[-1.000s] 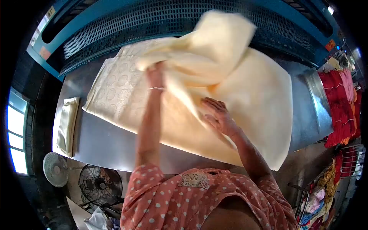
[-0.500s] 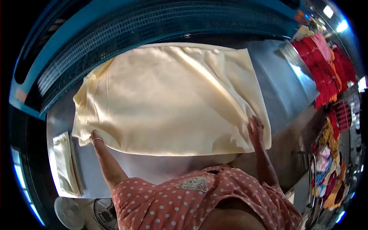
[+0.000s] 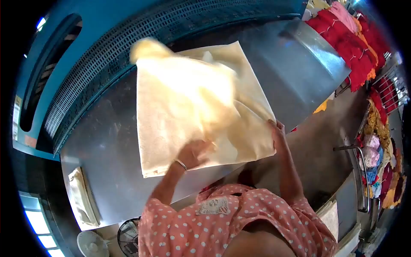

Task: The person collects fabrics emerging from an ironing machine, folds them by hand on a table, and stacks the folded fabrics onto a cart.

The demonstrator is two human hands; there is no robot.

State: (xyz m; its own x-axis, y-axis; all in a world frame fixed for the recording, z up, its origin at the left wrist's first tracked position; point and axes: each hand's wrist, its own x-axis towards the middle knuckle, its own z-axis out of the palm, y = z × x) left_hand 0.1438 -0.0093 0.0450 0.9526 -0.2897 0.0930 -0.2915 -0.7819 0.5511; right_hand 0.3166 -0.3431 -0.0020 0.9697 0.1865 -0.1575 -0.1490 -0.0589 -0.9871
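Observation:
A cream, shiny cloth (image 3: 171, 124) lies folded over itself on the metal table, its upper layer bright and partly smeared by motion. My left hand (image 3: 196, 153), with a bangle at the wrist, is over the near part of the cloth. Its fingers are blurred, so their grip cannot be made out. At the cloth's right edge, my right hand (image 3: 277, 128) has its fingers closed around the fabric. One far corner of the cloth billows up in a blur near the blue machine.
The metal table (image 3: 107, 141) bears a folded cream cloth (image 3: 82, 197) at its left end. Behind it stands a blue machine with a perforated guard (image 3: 98, 68). Red fabrics (image 3: 342, 38) hang at the right, above a rack of coloured cloths. Two fans (image 3: 92, 243) stand below left.
The cloth's left part has been brought over to the right, doubling it. My left hand has moved right with it, while my right hand has stayed at the right edge.

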